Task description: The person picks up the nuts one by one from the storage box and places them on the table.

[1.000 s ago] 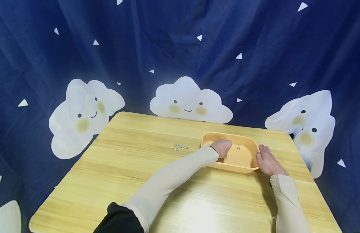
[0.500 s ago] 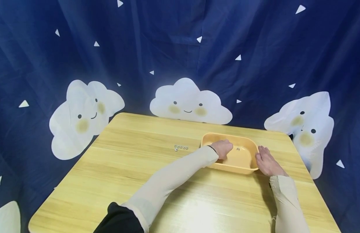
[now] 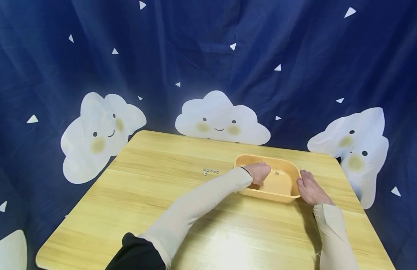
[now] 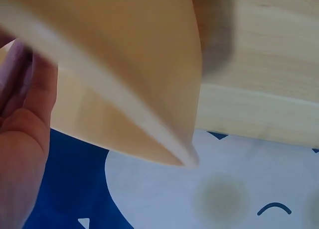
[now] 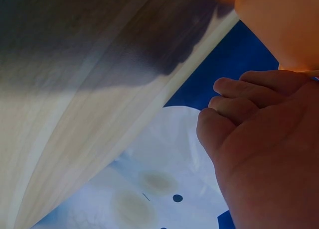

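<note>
My left hand (image 3: 259, 173) reaches down into a shallow orange-yellow plastic basin (image 3: 267, 196), its knuckles up and its fingertips hidden from the head view. In the left wrist view the same hand (image 4: 30, 114) shows thumb and fingers behind the basin's rim (image 4: 144, 117); I cannot tell whether they hold something. Right of that hand, one small shiny silvery round piece (image 3: 277, 173) lies on the basin's floor. My right hand (image 3: 311, 188) rests against the basin's right end with fingers extended. From the right wrist, its fingers (image 5: 259, 92) lie alongside the orange wall (image 5: 274, 25).
Left of the basin, several matching silvery pieces (image 3: 211, 171) lie on the wooden table (image 3: 127, 210), mostly in a row. A blue curtain (image 3: 201, 45) with white clouds hangs behind the table's far edge.
Both hands and the basin stay in nearly the same place. The whole head view shifts slightly; the silvery pieces keep their arrangement.
</note>
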### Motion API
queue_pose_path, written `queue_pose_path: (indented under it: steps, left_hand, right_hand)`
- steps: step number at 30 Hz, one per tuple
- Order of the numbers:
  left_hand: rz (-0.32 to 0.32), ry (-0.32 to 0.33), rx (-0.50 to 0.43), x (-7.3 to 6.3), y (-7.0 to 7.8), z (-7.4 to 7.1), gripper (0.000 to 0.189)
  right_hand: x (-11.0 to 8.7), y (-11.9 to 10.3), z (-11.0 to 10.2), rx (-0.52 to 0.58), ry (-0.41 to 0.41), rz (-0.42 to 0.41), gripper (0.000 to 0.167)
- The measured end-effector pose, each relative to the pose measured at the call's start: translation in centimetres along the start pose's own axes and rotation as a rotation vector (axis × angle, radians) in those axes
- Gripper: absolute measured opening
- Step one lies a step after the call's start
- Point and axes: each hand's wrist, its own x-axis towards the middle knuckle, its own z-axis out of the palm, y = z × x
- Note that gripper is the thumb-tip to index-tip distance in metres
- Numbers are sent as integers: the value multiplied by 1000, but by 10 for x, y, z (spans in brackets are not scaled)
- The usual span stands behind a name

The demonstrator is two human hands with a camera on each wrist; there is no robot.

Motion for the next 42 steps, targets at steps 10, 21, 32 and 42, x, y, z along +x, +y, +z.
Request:
queue_pose_path:
  steps: [10,21,32,42]
  left_hand:
    - [77,28,5,-5,-2,-13,22]
    - [110,37,-70,-15,-13,-19,42]
    - [112,59,-51,-24,-21,-29,31]
    - [145,110,-48,-33,-28,-28,42]
  right_hand:
    - [2,2,-3,10,-19,16,62]
    - [4,1,-2,2,-12,0,62]
    - [2,0,-3,5,-22,0,62]
    - [-1,2,-1,37,-5,-2,63]
